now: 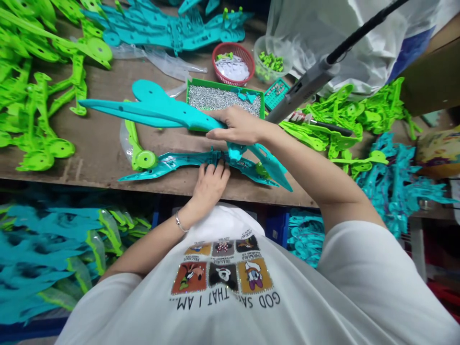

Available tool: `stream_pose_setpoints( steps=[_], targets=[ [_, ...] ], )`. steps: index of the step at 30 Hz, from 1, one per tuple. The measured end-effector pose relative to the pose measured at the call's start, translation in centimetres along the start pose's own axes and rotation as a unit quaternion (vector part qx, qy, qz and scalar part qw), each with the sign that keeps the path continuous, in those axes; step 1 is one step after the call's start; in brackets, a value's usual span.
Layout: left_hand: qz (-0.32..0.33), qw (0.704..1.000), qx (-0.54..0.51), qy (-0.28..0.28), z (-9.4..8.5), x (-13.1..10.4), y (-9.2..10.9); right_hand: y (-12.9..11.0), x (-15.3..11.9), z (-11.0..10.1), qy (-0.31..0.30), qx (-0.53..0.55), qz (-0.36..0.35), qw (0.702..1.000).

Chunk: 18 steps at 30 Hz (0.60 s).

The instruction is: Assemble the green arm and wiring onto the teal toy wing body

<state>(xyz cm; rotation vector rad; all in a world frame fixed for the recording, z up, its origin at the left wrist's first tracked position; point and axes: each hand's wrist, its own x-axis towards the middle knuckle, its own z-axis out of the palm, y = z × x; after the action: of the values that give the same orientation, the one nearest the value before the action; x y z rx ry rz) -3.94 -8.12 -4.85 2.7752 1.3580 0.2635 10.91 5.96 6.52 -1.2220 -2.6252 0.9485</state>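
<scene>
My right hand is closed round the middle of a turquoise bow-shaped plastic shell, held tilted above the table. A second turquoise shell half lies below it with its ribbed inside facing up. My left hand has its fingers bent over this half's near edge at the middle, where dark parts sit; the fingertips are partly hidden. A lime-green arm piece with a round end rests at the lying half's left side. More green shows at its right end, partly covered by the raised shell.
Behind my right hand stands a green tray of small screws. A red basket and a clear bowl hold small parts. A grey power screwdriver hangs at right. Lime-green pieces pile up at left.
</scene>
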Motion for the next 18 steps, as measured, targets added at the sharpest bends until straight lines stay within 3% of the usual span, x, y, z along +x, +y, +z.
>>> stream_pose_setpoints(
  steps=[9, 13, 18],
  targets=[
    [0.002, 1.0, 0.014, 0.014, 0.2, 0.0, 0.1, 1.0, 0.7, 1.2, -0.022, -0.028, 0.013, 0.999],
    [-0.001, 1.0, 0.028, 0.011, 0.0, 0.0, 0.2, 1.2, 1.6, 0.6, -0.018, 0.043, -0.001, 0.999],
    [0.003, 0.999, 0.04, 0.003, -0.2, 0.1, 0.3, 0.3, 3.4, -0.2, -0.165, 0.182, -0.004, 0.969]
  ],
)
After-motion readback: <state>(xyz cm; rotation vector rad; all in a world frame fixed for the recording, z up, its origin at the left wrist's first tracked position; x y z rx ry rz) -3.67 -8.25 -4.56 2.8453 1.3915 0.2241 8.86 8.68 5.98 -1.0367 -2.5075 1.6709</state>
